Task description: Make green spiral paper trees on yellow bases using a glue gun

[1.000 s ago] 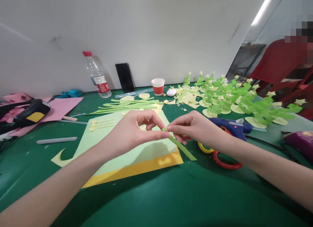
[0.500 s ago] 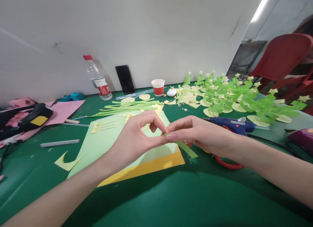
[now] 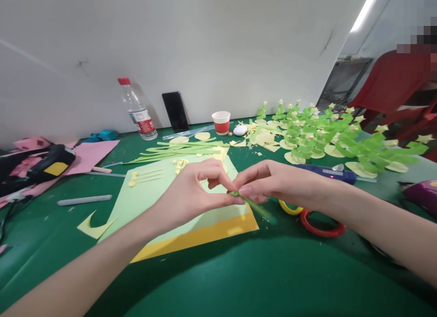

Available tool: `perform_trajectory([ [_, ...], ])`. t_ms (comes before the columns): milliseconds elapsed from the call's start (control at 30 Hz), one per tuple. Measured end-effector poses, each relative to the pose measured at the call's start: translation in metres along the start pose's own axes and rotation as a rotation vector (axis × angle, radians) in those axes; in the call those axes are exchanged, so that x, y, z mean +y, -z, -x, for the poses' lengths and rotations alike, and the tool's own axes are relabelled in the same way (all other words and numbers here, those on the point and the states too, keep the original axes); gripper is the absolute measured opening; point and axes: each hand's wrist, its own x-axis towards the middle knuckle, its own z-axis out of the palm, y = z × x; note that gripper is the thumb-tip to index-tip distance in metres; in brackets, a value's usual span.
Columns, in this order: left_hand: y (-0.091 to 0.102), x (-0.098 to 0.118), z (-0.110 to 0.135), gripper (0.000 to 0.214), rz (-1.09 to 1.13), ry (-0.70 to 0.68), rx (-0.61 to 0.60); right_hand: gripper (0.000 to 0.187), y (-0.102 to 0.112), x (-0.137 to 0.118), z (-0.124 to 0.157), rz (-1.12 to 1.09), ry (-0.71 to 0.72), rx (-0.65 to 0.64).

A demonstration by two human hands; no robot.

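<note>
My left hand (image 3: 196, 189) and my right hand (image 3: 273, 183) meet above the green table (image 3: 239, 280), both pinching one end of a thin green paper strip (image 3: 254, 205). The strip's rolled end sits between the fingertips, and its free tail slants down to the right, blurred. Beneath the hands lies a light green paper sheet (image 3: 143, 196) on top of a yellow sheet (image 3: 205, 235).
Scissors with yellow and red handles (image 3: 314, 219) and a blue glue gun (image 3: 331, 173) lie by my right wrist. Several green paper trees (image 3: 327, 139) crowd the back right. Cut green strips (image 3: 177, 151), a red cup (image 3: 221, 122), a water bottle (image 3: 138, 110), a phone (image 3: 175, 111) and pink paper (image 3: 85, 153) lie behind.
The free tail of the strip has grown shorter as its end is rolled between my fingertips. Both hands stay pinched together at the same spot.
</note>
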Motion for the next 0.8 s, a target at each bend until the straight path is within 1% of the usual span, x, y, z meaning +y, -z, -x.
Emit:
perform_trajectory([
  [67,-0.0016,0.0013,0.0005,0.015,-0.002,0.017,0.032,0.013,-0.0003,-0.0009,0.0010,-0.018,-0.005,0.002],
  [200,-0.0054,0.0038,0.0016,0.021,-0.003,0.055,0.047,0.017,-0.0050,-0.0013,0.0023,-0.014,0.001,-0.003],
  [267,-0.0074,0.0045,0.0016,0.025,-0.013,0.062,0.062,0.016,-0.0078,-0.0013,0.0024,-0.014,-0.004,0.022],
  [333,-0.0082,0.0047,0.0012,0.025,-0.023,0.050,0.077,0.015,-0.0090,-0.0012,0.0021,-0.022,-0.005,0.053],
  [367,-0.0080,0.0045,0.0009,0.022,-0.020,0.034,0.076,0.016,-0.0088,-0.0010,0.0018,-0.028,-0.002,0.061],
  [467,-0.0056,0.0033,0.0005,0.007,0.020,-0.023,0.021,0.020,-0.0054,-0.0006,0.0011,-0.049,0.017,0.059],
  [533,-0.0041,0.0024,0.0010,0.007,0.047,-0.048,-0.025,0.021,-0.0028,-0.0008,0.0011,-0.060,0.012,0.043],
  [600,-0.0038,0.0017,0.0021,0.009,0.058,-0.054,-0.036,0.018,-0.0016,-0.0014,0.0016,-0.069,-0.006,0.015],
  [700,-0.0056,0.0010,0.0025,0.009,0.044,-0.021,0.035,0.013,-0.0032,-0.0017,0.0024,-0.060,-0.016,-0.007],
  [800,-0.0077,0.0023,-0.0005,0.016,0.006,0.024,0.084,0.012,-0.0074,-0.0005,0.0025,-0.051,-0.015,0.023],
])
